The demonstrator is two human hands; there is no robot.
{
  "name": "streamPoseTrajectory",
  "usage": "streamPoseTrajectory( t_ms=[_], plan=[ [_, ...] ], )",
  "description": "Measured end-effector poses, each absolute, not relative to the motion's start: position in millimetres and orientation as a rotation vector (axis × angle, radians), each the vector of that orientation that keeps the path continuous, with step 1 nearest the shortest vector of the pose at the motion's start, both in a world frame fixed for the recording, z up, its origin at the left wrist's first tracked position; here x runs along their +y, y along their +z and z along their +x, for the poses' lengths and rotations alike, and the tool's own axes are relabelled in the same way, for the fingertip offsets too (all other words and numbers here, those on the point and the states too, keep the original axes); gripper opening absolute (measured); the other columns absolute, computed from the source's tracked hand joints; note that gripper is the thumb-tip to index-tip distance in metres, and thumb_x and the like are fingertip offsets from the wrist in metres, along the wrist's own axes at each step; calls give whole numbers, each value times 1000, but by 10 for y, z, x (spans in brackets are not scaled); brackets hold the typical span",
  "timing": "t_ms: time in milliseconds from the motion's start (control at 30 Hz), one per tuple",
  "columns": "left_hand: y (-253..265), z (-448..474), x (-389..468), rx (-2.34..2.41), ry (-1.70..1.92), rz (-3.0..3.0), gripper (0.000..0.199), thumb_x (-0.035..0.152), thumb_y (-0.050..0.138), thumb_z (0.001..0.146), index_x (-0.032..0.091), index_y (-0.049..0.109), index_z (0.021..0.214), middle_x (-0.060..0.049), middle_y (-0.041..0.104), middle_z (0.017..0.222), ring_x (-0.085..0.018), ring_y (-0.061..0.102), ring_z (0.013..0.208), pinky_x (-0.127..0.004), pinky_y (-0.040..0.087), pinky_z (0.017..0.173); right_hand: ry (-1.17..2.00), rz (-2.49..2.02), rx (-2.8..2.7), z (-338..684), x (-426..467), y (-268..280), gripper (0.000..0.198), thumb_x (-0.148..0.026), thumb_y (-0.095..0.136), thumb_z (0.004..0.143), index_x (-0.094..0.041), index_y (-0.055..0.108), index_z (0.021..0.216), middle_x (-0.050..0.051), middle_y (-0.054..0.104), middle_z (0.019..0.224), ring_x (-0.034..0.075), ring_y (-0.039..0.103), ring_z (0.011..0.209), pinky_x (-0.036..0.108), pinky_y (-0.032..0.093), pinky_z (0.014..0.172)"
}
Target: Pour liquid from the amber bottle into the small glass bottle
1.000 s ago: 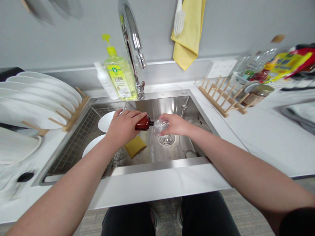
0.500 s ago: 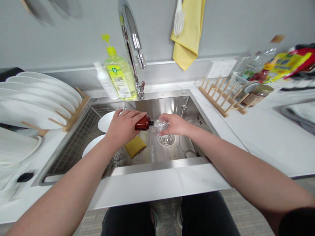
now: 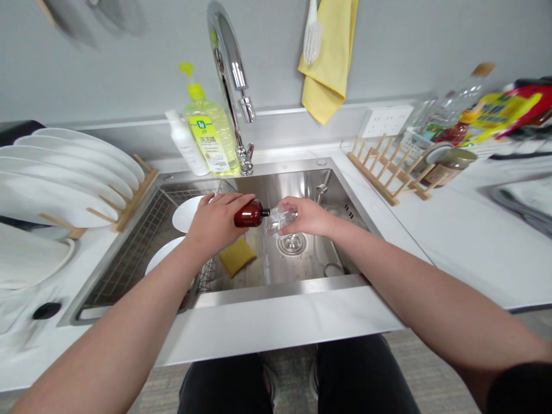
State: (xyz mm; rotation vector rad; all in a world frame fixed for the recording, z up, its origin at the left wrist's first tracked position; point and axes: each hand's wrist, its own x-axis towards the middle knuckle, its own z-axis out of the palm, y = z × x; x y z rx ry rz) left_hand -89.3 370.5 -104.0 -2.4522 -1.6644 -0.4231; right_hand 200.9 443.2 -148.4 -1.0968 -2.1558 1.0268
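Note:
Tipped on its side, a reddish-brown bottle (image 3: 250, 214) is wrapped in the fingers of my left hand (image 3: 218, 221). Its black neck points right, close to the mouth of a small clear glass (image 3: 278, 219). My right hand (image 3: 305, 215) is closed on that glass, which is tilted toward the bottle. Whether the neck touches the rim, or any liquid runs between them, I cannot tell. Both hands hover over the steel sink (image 3: 276, 280). Below them lie a yellow sponge cloth (image 3: 237, 257) and the round drain (image 3: 292, 244).
White plates (image 3: 186, 215) sit in a wire basket at the sink's left. More plates stand in a wooden rack (image 3: 144, 184). Behind are the faucet (image 3: 246, 108), a dish soap bottle (image 3: 213, 138) and a white bottle (image 3: 187, 144). At right is another wooden rack (image 3: 390, 198).
The bottle in my left hand has shifted slightly left and turned a little more level, and its neck shows more clearly. My right hand keeps the glass in nearly the same place.

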Motion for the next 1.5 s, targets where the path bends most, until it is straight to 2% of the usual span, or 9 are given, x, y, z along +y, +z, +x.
streamPoseTrajectory(
  t_ms=[333,500,633,767,967,1300,1500],
  plan=[
    [-1092,-922,3770,-1711,-635,-2533,82,38,91,84,28,66,162,-12,77,156,-39,75,139,-53,54,122,1159,-966,-2050,2026,4424,-1467,62,-31,105,67,-24,75,121,3,82,115,26,78,107,38,60,97],
    [-1157,-929,3800,-1848,-1039,-2516,88,38,98,74,28,67,157,-10,80,150,-38,78,134,-53,59,121,1359,-792,-1958,2015,4408,-1424,64,-36,106,68,-23,71,120,2,78,109,23,74,97,39,61,92],
    [-1180,-921,3807,-1953,-1441,-2403,87,40,100,71,25,66,149,-9,82,142,-34,79,129,-51,61,118,1484,-654,-1847,1994,4393,-1416,71,-35,108,68,-24,69,126,4,78,117,24,76,106,43,61,103],
    [-1173,-937,3821,-1987,-1612,-2321,83,42,102,70,24,64,141,-8,82,133,-32,80,121,-51,63,114,1537,-558,-1807,1995,4373,-1405,76,-35,110,69,-26,67,131,3,79,119,24,77,109,44,62,105],
    [-1196,-985,3853,-1994,-1723,-2307,81,41,103,70,24,61,137,-8,81,129,-32,80,116,-54,64,112,1456,-533,-1785,2062,4245,-1253,71,-43,109,74,-27,67,129,3,79,119,25,76,110,43,64,103],
    [-1259,-1028,3890,-1881,-1888,-2369,80,37,104,71,25,60,138,-9,81,128,-33,81,118,-58,64,112,1242,-577,-1863,2219,3631,-598,76,-55,108,78,-31,64,135,7,76,135,30,73,127,45,60,111],
    [-1240,-1027,3864,-1866,-1862,-2370,82,36,105,70,25,61,139,-10,81,129,-35,81,118,-59,64,113,1112,-817,-1871,2565,2902,-761,72,-53,106,81,-30,67,137,9,74,135,32,73,126,47,59,115]
  ],
)
